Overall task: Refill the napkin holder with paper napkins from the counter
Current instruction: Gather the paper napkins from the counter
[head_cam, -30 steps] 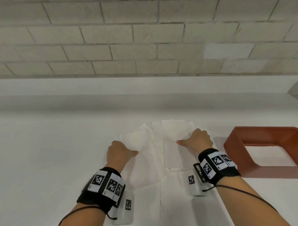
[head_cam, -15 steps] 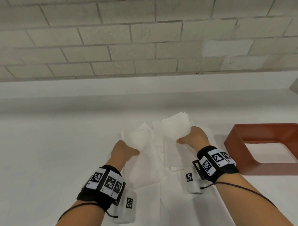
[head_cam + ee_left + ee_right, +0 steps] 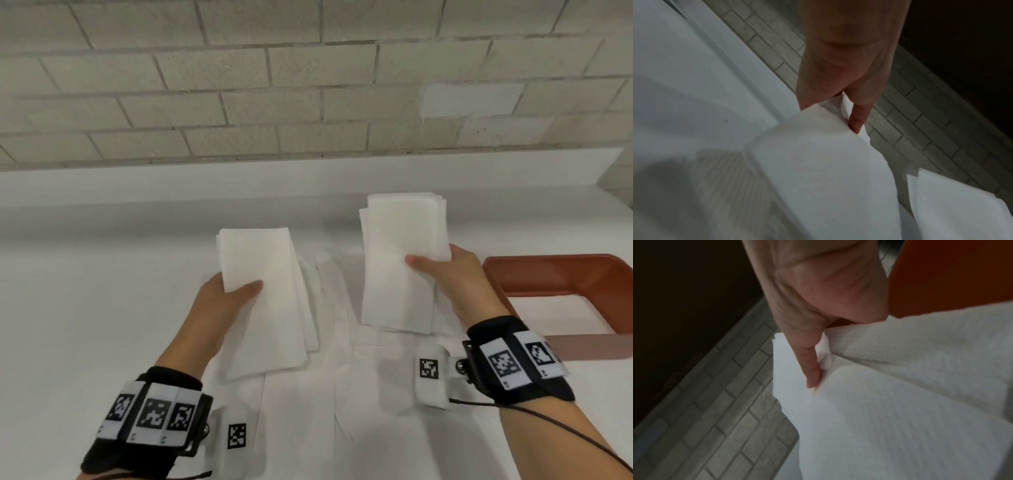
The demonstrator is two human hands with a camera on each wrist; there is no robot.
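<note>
Napkin holder [image 3: 561, 277] seemingly empty; hands grip napkins [image 3: 400, 260].

Both forearms are bare, each wrist wrapped in a black band [image 3: 147, 425] carrying white squares printed with black pixel-pattern markers, a white marker-tagged camera block [image 3: 430, 375] hanging beneath, and a thin dark cable [image 3: 548, 423] trailing from the right band.

My white worktop [image 3: 85, 308] runs up to a grey brick wall [image 3: 274, 85]. On it, loose white paper napkins [image 3: 308, 394] lie spread flat; right of them sits the red rectangular open-frame napkin holder [image 3: 534, 274].
</note>
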